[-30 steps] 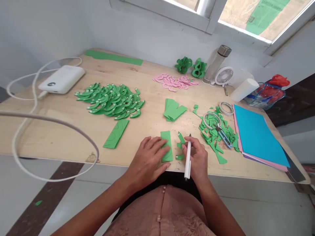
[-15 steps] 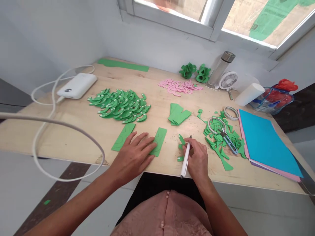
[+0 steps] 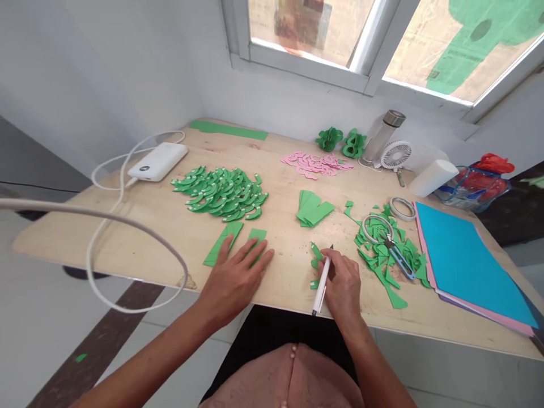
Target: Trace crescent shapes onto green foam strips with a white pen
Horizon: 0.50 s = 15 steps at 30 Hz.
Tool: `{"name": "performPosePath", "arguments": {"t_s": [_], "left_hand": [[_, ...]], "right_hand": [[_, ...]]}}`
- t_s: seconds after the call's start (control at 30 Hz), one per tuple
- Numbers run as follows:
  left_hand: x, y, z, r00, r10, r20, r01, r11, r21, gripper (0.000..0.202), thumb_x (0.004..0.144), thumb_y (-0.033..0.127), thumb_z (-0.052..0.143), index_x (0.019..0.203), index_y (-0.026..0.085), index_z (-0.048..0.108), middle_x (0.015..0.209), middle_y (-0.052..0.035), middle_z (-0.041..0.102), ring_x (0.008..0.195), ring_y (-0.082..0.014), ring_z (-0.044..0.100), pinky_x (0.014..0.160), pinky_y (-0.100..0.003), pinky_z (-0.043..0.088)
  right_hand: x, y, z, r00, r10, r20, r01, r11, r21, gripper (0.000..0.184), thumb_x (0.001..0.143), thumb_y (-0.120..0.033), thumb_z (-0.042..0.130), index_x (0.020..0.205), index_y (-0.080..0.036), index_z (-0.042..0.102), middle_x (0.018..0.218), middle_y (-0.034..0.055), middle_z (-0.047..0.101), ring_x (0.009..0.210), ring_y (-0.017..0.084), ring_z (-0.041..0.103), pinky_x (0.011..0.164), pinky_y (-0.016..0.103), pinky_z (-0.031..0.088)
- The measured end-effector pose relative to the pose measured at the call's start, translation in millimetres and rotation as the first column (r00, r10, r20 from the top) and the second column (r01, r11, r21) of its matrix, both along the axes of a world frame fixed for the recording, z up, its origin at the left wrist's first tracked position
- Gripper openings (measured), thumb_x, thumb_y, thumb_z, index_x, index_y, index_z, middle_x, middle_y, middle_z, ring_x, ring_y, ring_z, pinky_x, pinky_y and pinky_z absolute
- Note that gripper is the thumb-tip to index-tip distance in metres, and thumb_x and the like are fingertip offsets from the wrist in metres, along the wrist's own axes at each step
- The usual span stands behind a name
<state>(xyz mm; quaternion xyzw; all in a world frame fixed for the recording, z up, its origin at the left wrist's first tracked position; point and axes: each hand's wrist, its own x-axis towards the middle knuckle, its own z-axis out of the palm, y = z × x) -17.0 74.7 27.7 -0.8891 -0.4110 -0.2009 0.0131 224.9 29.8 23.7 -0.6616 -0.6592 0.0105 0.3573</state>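
My left hand [image 3: 236, 277] lies flat with fingers spread on a green paper strip [image 3: 255, 236], right beside a second green strip [image 3: 222, 242] near the table's front edge. My right hand [image 3: 344, 283] is closed round a white pen [image 3: 322, 281], its tip by a small curved green cut-out [image 3: 315, 255] on the wooden table [image 3: 136, 226]. A stack of green strips [image 3: 313, 208] lies behind the hands.
A pile of green curved pieces [image 3: 221, 192] lies at mid-left, pink pieces [image 3: 317, 163] behind. A power bank [image 3: 158, 161] with white cable sits far left. Green scraps, scissors [image 3: 397, 255] and tape rolls [image 3: 402, 208] are right, beside blue and pink sheets [image 3: 463, 255].
My left hand has slid the green strip leftward, up against the other strip. My right hand has stayed with the pen. The view has tilted up.
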Motion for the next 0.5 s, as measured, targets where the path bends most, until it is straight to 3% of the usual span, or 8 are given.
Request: {"name": "performPosePath", "arguments": {"t_s": [0.13, 0.27, 0.37, 0.5], "left_hand": [[-26, 2, -5.2, 0.996, 0.086, -0.023, -0.085, 0.996, 0.040, 0.042, 0.094, 0.014, 0.039, 0.125, 0.026, 0.064, 0.130, -0.0115, 0.068, 0.129, -0.0362, 0.057, 0.112, -0.072, 0.023], [-28, 6, -5.0, 0.995, 0.103, 0.012, -0.103, 0.993, 0.058, 0.037, 0.096, 0.022, 0.041, 0.125, 0.026, 0.063, 0.130, -0.0118, 0.068, 0.129, -0.0364, 0.056, 0.111, -0.068, 0.026], [-9, 13, 4.2, 0.995, 0.056, 0.087, -0.056, 0.998, -0.004, 0.034, 0.096, 0.024, 0.041, 0.122, 0.023, 0.064, 0.129, -0.0110, 0.068, 0.130, -0.0356, 0.054, 0.111, -0.065, 0.028], [40, 39, 26.7, 0.992, 0.086, 0.092, -0.070, 0.983, -0.171, 0.027, 0.092, 0.021, 0.049, 0.111, 0.020, 0.068, 0.115, -0.0097, 0.072, 0.118, -0.0301, 0.061, 0.110, -0.054, 0.035]], "right_hand": [[-1, 1, -1.3, 1.000, 0.003, 0.013, -0.003, 1.000, 0.001, 0.018, 0.093, -0.017, 0.051, 0.103, -0.020, 0.065, 0.080, 0.0042, 0.072, 0.080, 0.022, 0.065, 0.082, 0.037, 0.041], [-2, 2, -1.6, 1.000, -0.007, 0.021, 0.006, 1.000, 0.021, 0.017, 0.092, -0.016, 0.052, 0.102, -0.020, 0.065, 0.079, 0.0039, 0.071, 0.077, 0.022, 0.065, 0.080, 0.035, 0.040], [-2, 2, -1.3, 0.999, -0.011, 0.048, 0.010, 1.000, 0.020, 0.018, 0.091, -0.014, 0.053, 0.102, -0.020, 0.066, 0.079, 0.0041, 0.071, 0.075, 0.021, 0.063, 0.079, 0.034, 0.039], [-2, 2, -0.8, 0.998, -0.016, 0.068, 0.015, 1.000, 0.004, 0.019, 0.090, -0.013, 0.053, 0.102, -0.020, 0.066, 0.082, 0.0052, 0.072, 0.079, 0.022, 0.063, 0.079, 0.033, 0.039]]}}
